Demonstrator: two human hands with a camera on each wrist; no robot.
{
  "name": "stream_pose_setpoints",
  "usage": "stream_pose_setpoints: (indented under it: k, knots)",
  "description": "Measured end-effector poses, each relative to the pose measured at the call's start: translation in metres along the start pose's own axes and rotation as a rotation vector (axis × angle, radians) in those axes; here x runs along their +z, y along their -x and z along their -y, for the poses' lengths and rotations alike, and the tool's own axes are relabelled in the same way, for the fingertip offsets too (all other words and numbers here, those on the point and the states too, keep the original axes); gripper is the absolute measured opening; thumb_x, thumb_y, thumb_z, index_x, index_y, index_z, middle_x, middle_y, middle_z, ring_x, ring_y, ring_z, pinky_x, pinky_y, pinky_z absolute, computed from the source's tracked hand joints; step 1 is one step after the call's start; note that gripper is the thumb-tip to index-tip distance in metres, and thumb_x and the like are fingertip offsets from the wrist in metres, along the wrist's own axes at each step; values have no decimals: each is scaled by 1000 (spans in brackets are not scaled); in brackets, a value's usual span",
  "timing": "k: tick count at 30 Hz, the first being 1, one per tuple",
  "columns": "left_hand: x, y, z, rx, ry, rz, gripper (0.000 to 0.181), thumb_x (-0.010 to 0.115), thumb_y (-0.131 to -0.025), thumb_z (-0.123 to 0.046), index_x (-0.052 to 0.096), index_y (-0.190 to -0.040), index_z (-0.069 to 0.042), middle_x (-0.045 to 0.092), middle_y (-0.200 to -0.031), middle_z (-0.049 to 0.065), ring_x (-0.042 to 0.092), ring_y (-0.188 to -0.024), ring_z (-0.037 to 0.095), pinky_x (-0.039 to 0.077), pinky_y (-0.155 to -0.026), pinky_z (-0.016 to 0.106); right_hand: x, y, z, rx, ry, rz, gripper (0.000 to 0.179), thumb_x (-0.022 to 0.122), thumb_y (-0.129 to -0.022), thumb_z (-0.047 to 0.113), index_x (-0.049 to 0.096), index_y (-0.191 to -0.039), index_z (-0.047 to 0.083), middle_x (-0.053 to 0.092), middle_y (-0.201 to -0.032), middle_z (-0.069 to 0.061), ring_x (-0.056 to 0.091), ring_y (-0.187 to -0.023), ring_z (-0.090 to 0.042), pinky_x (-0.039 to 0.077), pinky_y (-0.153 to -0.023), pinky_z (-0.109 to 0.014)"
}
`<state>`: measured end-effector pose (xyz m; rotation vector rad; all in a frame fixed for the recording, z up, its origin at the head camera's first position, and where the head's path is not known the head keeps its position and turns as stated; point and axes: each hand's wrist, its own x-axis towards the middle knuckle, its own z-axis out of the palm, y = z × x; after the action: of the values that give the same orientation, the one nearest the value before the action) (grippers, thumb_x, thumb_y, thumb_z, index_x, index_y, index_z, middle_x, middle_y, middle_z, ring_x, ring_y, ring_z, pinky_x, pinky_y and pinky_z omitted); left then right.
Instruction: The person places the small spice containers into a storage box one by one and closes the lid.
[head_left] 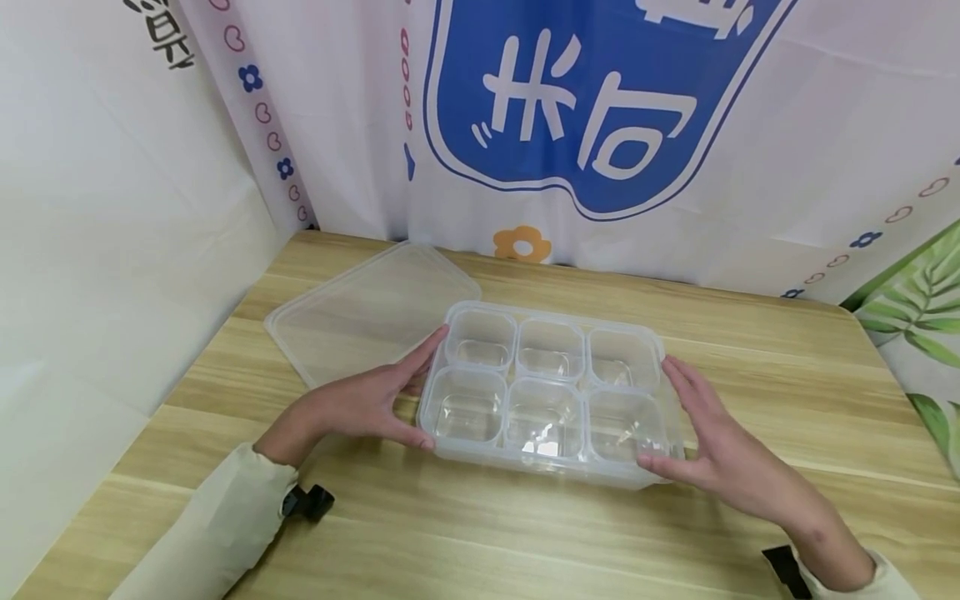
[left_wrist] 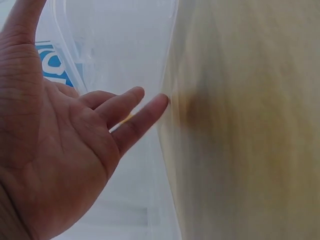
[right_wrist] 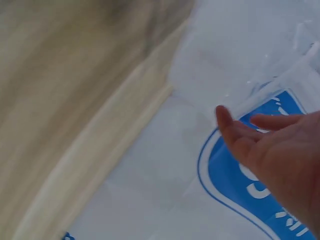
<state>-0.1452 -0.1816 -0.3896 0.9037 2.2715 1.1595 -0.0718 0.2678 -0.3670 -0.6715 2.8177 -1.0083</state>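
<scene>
A translucent plastic box (head_left: 545,467) with six clear square cups (head_left: 551,421) set in two rows sits in front of me in the head view. My left hand (head_left: 360,404) is at its left end, thumb at the near corner and fingers spread toward the far corner. At the opposite end, my right hand (head_left: 731,446) touches the box with its thumb near the front corner and its fingertips at the far side. In the left wrist view the fingers (left_wrist: 142,122) reach out fairly straight beside the box wall. The right wrist view shows spread fingers (right_wrist: 226,125) near the rim.
A flat translucent lid (head_left: 367,300) lies on the wooden table (head_left: 525,542) behind and left of the box, partly under or behind its corner. A white printed curtain (head_left: 360,167) hangs along the table's back edge. Leaf-patterned cloth (head_left: 918,317) hangs at the right.
</scene>
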Motion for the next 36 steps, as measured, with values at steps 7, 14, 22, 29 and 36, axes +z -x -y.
stream_pose_setpoints:
  k: [7,14,22,29,36]
  knots:
    - [-8,3,-5,-13,-113,-20,136,90,-77,-50,-12,-165,-29,15,-167,15,29,-149,29,28,-117,48,3,-2,-14,-25,-84,4,120,87,-86,25,-2,-167,18,0,-168,-22,47,-123,-55,48,-87,-71]
    - [-32,8,3,-6,-272,-241,83,75,-96,-40,30,-162,-20,61,-142,9,59,-123,34,50,-96,56,7,1,-21,-35,-79,8,120,85,-88,25,-5,-167,23,-4,-171,-13,49,-124,-54,47,-88,-71]
    - [-70,23,19,-33,-616,-543,40,67,-102,-29,65,-130,0,69,-113,19,65,-103,34,52,-82,52,4,0,-24,-38,-68,34,124,86,-86,26,-8,-166,28,-4,-171,-16,52,-121,-49,48,-85,-71]
    - [-101,35,46,-270,-551,-519,58,60,-105,-38,51,-144,5,57,-127,31,57,-113,46,46,-89,61,3,-1,-26,-43,-67,41,125,87,-86,26,-9,-165,29,-3,-170,-20,53,-118,-48,52,-80,-65]
    - [-123,44,78,-452,-481,-425,79,57,-104,-45,35,-150,16,39,-139,44,37,-128,58,33,-104,67,5,1,-28,-65,-52,29,125,88,-85,25,-6,-166,24,0,-170,-18,55,-116,-46,52,-82,-60]
